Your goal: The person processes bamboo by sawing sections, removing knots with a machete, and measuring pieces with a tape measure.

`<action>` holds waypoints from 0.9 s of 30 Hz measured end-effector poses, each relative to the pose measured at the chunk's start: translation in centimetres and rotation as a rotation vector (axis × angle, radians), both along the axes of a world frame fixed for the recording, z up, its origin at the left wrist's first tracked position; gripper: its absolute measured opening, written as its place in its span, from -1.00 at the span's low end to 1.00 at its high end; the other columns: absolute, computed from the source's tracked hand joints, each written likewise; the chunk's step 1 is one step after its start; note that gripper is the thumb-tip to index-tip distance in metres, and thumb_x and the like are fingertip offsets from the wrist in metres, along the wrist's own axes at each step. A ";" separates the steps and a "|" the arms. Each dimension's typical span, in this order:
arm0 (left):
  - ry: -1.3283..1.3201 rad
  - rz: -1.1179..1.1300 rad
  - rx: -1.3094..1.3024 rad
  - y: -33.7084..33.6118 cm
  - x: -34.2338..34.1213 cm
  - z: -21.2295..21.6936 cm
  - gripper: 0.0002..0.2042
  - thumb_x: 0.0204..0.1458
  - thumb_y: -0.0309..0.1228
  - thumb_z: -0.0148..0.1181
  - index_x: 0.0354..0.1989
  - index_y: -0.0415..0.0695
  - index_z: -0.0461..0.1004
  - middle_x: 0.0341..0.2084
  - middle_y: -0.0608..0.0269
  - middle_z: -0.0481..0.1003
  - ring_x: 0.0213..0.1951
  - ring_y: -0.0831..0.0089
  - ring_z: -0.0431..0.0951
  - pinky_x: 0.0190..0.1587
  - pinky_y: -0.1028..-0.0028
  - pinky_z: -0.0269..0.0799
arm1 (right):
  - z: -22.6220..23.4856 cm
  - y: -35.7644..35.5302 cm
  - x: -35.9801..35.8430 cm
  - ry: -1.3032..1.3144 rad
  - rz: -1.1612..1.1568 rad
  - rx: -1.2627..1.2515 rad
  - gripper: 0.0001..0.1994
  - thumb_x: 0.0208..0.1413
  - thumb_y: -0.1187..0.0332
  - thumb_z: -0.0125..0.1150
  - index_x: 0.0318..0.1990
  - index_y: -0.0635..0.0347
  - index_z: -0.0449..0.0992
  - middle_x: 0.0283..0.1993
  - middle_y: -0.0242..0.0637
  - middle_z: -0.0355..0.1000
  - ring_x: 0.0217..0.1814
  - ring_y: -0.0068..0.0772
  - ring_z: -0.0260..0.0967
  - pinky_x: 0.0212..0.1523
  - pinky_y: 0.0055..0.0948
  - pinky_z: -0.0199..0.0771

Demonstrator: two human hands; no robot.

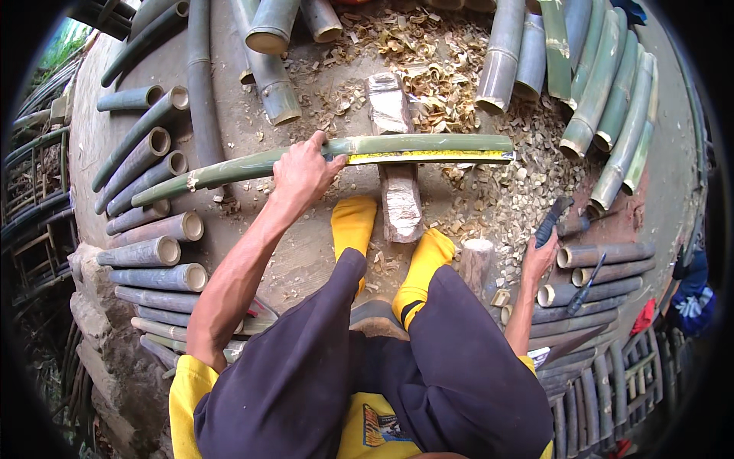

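A long green bamboo pole (428, 144) lies crosswise in front of me, resting on a wooden block (401, 203). My left hand (304, 174) is closed around the pole left of the block. A yellow measuring strip (428, 157) runs along the pole's near side, from under my left fingers to the right end. Low on the right, my right hand (540, 257) is closed on a dark-handled tool (552, 222) near the ground; its working end is hard to make out. A short wooden stump (476, 265) stands between that hand and my right foot.
Cut bamboo lengths (149, 252) line the left side, and more (612, 107) lie at the far right. Wood chips (443, 84) cover the ground behind and right of the block. A screwdriver (587, 283) rests on bamboo pieces at right. My feet in yellow socks (353, 222) flank the block.
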State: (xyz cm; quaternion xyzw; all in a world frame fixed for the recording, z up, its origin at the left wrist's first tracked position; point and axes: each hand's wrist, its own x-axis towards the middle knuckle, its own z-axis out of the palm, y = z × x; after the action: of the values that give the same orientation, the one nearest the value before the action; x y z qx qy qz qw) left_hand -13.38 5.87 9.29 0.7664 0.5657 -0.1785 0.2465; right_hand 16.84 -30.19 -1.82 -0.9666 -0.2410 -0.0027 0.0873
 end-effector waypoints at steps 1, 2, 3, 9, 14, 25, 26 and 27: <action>-0.008 -0.010 0.006 0.0 0.1 -0.1 -0.56 -0.05 -0.03 0.15 -0.12 -0.11 0.40 -0.37 -0.09 0.52 -0.23 -0.01 0.52 -0.20 0.10 0.39 | -0.3 -0.2 0.8 0.061 -0.010 0.046 -0.41 -0.11 0.38 0.25 0.15 0.24 0.24 -0.15 0.02 0.33 -0.13 -0.01 0.29 -0.03 -0.09 0.24; -0.017 -0.020 0.012 0.1 0.3 -0.2 -0.56 -0.05 -0.04 0.15 -0.12 -0.11 0.40 -0.37 -0.09 0.52 -0.23 0.00 0.52 -0.20 0.10 0.39 | -0.8 -0.6 1.7 0.122 -0.020 0.092 -0.40 -0.11 0.41 0.23 0.17 0.24 0.22 -0.18 0.02 0.34 -0.14 -0.02 0.30 -0.04 -0.09 0.24; -0.020 -0.025 0.019 0.1 0.2 -0.3 -0.56 -0.05 -0.04 0.15 -0.13 -0.11 0.40 -0.37 -0.08 0.52 -0.24 0.00 0.52 -0.20 0.10 0.39 | -1.2 0.2 2.1 -0.077 0.137 0.237 -0.37 -0.12 0.44 0.17 0.20 0.23 0.17 -0.28 -0.07 0.37 -0.31 -0.19 0.36 -0.19 -0.23 0.37; -0.029 -0.036 0.034 -0.2 0.6 -0.4 -0.57 -0.06 -0.05 0.16 -0.14 -0.12 0.39 -0.39 -0.06 0.52 -0.23 0.01 0.52 -0.20 0.09 0.38 | 8.4 5.5 -2.3 0.759 -0.290 1.013 -0.47 -0.07 0.43 0.10 0.12 0.28 0.17 -0.39 -0.29 0.33 -0.49 -0.47 0.32 -0.46 -0.53 0.41; -0.018 -0.009 0.010 -0.1 0.1 -0.5 -0.57 -0.06 -0.05 0.17 -0.15 -0.12 0.39 -0.40 -0.04 0.52 -0.24 0.01 0.52 -0.21 0.10 0.39 | 12.2 15.9 -6.5 1.140 0.148 0.948 -0.70 0.05 0.43 0.04 -0.03 0.19 0.26 -0.45 -0.31 0.34 -0.49 -0.47 0.33 -0.45 -0.53 0.43; -0.009 -0.016 0.027 0.1 0.1 -0.6 -0.57 -0.07 -0.06 0.18 -0.13 -0.10 0.39 -0.37 -0.05 0.52 -0.23 0.01 0.52 -0.21 0.11 0.40 | 10.4 25.4 -7.3 0.594 1.059 0.031 -0.77 0.08 0.25 0.08 -0.27 0.22 0.29 -0.51 -0.01 0.40 -0.43 0.09 0.39 -0.43 -0.05 0.36; -0.002 -0.014 0.021 0.1 0.2 -0.4 -0.57 -0.07 -0.06 0.18 -0.12 -0.10 0.39 -0.37 -0.05 0.51 -0.23 0.01 0.52 -0.22 0.10 0.40 | 10.2 25.6 -7.3 0.566 1.085 -0.008 -0.76 0.08 0.24 0.08 -0.28 0.22 0.29 -0.51 -0.02 0.40 -0.43 0.09 0.39 -0.43 -0.05 0.36; 0.008 -0.011 0.015 0.1 0.2 -0.3 -0.57 -0.07 -0.06 0.18 -0.12 -0.09 0.38 -0.37 -0.05 0.51 -0.23 0.01 0.52 -0.22 0.10 0.41 | 10.0 25.8 -7.3 0.555 1.099 -0.014 -0.75 0.10 0.21 0.07 -0.28 0.21 0.28 -0.51 -0.03 0.40 -0.43 0.08 0.39 -0.43 -0.05 0.36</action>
State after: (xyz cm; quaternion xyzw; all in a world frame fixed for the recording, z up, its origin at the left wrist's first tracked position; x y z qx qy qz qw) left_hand -13.18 5.99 8.94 0.7705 0.5639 -0.1784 0.2375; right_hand 9.52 -4.43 8.23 -0.6660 -0.6724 0.2961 0.1290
